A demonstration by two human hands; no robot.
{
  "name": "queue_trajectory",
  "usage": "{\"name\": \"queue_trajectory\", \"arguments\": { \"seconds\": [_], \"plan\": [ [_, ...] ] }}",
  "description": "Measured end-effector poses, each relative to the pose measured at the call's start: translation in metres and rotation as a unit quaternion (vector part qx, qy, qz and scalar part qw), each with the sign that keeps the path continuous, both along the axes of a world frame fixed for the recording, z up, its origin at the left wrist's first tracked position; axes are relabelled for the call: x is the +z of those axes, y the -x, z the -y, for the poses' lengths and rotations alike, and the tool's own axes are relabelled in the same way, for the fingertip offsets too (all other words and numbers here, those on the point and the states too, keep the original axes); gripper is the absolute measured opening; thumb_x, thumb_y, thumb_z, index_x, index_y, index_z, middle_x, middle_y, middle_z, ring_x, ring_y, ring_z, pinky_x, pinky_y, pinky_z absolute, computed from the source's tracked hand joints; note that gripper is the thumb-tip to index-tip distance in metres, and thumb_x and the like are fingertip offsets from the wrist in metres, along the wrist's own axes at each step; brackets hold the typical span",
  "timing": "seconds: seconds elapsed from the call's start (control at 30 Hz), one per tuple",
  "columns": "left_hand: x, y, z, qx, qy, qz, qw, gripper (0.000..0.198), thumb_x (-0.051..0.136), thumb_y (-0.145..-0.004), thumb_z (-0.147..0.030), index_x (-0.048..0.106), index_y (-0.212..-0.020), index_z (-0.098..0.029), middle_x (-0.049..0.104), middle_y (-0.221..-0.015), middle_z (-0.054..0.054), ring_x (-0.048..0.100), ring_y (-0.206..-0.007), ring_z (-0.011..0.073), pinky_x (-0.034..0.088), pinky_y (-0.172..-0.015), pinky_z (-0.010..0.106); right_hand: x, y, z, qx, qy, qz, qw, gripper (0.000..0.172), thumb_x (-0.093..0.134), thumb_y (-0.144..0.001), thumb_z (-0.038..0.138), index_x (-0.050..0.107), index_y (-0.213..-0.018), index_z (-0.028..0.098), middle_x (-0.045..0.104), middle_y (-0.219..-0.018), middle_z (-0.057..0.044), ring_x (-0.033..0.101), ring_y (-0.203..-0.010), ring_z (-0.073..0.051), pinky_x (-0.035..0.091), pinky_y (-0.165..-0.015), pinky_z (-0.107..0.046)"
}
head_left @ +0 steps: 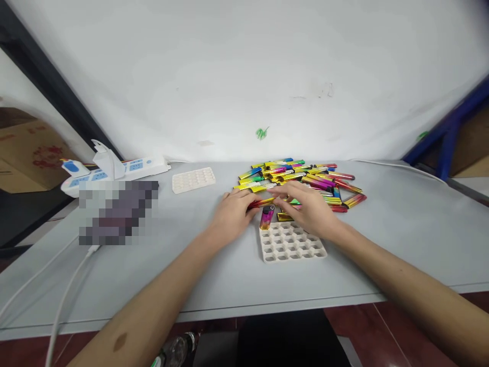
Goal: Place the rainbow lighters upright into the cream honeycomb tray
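Observation:
A heap of shiny multicoloured lighters [305, 179] lies on the grey table [214, 275]. In front of it sits a cream tray with a grid of holes [292, 243]; one purple-and-gold lighter [266, 217] stands in its far left corner. My left hand [233, 211] rests on the table beside the tray, fingers curled onto a red lighter at the heap's near edge. My right hand [309, 204] lies over the heap's near side and the tray's far edge, fingers bent down among lighters; what they hold is hidden.
A second cream tray [193, 179] lies farther back on the left. A white and blue power strip [114, 171] with cables sits at the far left, next to a blurred dark patch. Cardboard boxes stand beyond the table's left edge, a blue frame at the right.

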State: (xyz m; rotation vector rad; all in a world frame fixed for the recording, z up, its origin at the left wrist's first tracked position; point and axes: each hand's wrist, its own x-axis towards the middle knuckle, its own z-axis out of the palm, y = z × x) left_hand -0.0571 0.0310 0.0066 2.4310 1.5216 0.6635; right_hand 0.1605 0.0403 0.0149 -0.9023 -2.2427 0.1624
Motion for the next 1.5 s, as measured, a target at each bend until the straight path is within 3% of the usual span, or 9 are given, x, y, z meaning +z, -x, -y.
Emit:
{"name": "queue_trajectory", "arguments": {
  "seconds": [0.43,0.67,0.8,0.93,1.07,1.2,1.3,1.43,1.5],
  "plan": [
    [0.002,0.002,0.004,-0.020,-0.119,0.122,0.985,0.016,0.069,-0.088,-0.018,0.067,-0.103,-0.025,0.071,-0.099,0.001,0.065,-0.098,0.0197,0.054,-0.086,0.033,-0.005,0.001,-0.008,0.019,-0.005,0.068,0.997,0.022,0.061,-0.096,0.024,0.069,-0.116,0.025,0.070,-0.099,-0.007,0.062,-0.096,-0.026,0.050,-0.082,-0.041],
    [0.004,0.002,0.008,-0.057,-0.124,0.169,0.976,0.031,0.053,-0.101,-0.027,0.066,-0.128,-0.031,0.074,-0.111,0.001,0.069,-0.099,0.0163,0.056,-0.090,0.032,-0.002,0.001,-0.005,-0.014,0.011,0.016,1.000,0.016,0.066,-0.093,0.028,0.067,-0.108,0.023,0.074,-0.103,-0.007,0.067,-0.100,-0.025,0.054,-0.083,-0.041],
    [0.006,0.001,0.009,-0.075,-0.111,0.196,0.971,0.027,0.058,-0.098,-0.025,0.072,-0.119,-0.033,0.077,-0.109,-0.001,0.068,-0.100,0.0175,0.056,-0.091,0.034,0.003,0.004,0.000,-0.002,0.075,-0.031,0.997,0.022,0.066,-0.092,0.030,0.063,-0.114,0.025,0.077,-0.108,-0.005,0.072,-0.102,-0.024,0.057,-0.082,-0.040],
    [0.007,0.000,0.008,-0.035,-0.132,0.198,0.971,0.021,0.064,-0.095,-0.030,0.072,-0.114,-0.030,0.077,-0.099,0.000,0.067,-0.094,0.0182,0.055,-0.089,0.034,0.002,0.007,0.000,0.004,0.084,-0.057,0.995,0.022,0.064,-0.092,0.028,0.060,-0.115,0.026,0.076,-0.105,-0.004,0.072,-0.097,-0.022,0.056,-0.079,-0.037],
    [0.004,0.002,0.005,0.014,-0.132,0.167,0.977,0.017,0.058,-0.096,-0.026,0.069,-0.110,-0.025,0.075,-0.098,0.001,0.067,-0.089,0.0167,0.055,-0.083,0.032,-0.001,0.005,-0.003,-0.036,0.096,-0.074,0.992,0.017,0.061,-0.088,0.025,0.048,-0.098,0.024,0.067,-0.090,-0.002,0.064,-0.074,-0.018,0.049,-0.064,-0.032],
    [-0.002,0.004,0.002,0.012,-0.111,0.083,0.990,0.023,0.052,-0.097,-0.024,0.066,-0.116,-0.024,0.073,-0.112,0.005,0.062,-0.111,0.0231,0.052,-0.096,0.041,0.002,-0.002,-0.006,-0.068,0.133,-0.146,0.978,0.018,0.051,-0.093,0.025,0.035,-0.101,0.026,0.049,-0.073,0.005,0.043,-0.053,-0.013,0.036,-0.052,-0.028],
    [-0.006,0.005,0.000,0.005,-0.077,0.030,0.997,0.037,0.046,-0.098,-0.022,0.059,-0.133,-0.020,0.065,-0.135,0.008,0.054,-0.129,0.0260,0.046,-0.109,0.047,0.007,-0.007,-0.008,-0.082,0.139,-0.152,0.975,0.011,0.047,-0.098,0.035,0.042,-0.096,0.025,0.044,-0.066,0.005,0.038,-0.054,-0.014,0.030,-0.053,-0.029],
    [-0.011,0.006,-0.002,0.007,-0.030,-0.020,0.999,0.051,0.042,-0.097,-0.017,0.047,-0.148,-0.017,0.050,-0.155,0.010,0.041,-0.145,0.0278,0.035,-0.120,0.051,0.007,-0.012,-0.011,-0.069,0.181,-0.168,0.966,0.053,0.032,-0.103,0.058,0.047,-0.067,0.022,0.042,-0.060,0.001,0.039,-0.057,-0.015,0.029,-0.055,-0.031],
    [-0.012,0.006,-0.002,0.009,-0.019,-0.035,0.999,0.053,0.042,-0.095,-0.014,0.047,-0.148,-0.019,0.049,-0.156,0.009,0.039,-0.146,0.0278,0.033,-0.120,0.053,0.006,-0.013,-0.013,-0.060,0.223,-0.193,0.954,0.061,0.030,-0.101,0.065,0.045,-0.061,0.022,0.037,-0.056,0.002,0.034,-0.052,-0.014,0.025,-0.052,-0.031]
  ]
}}
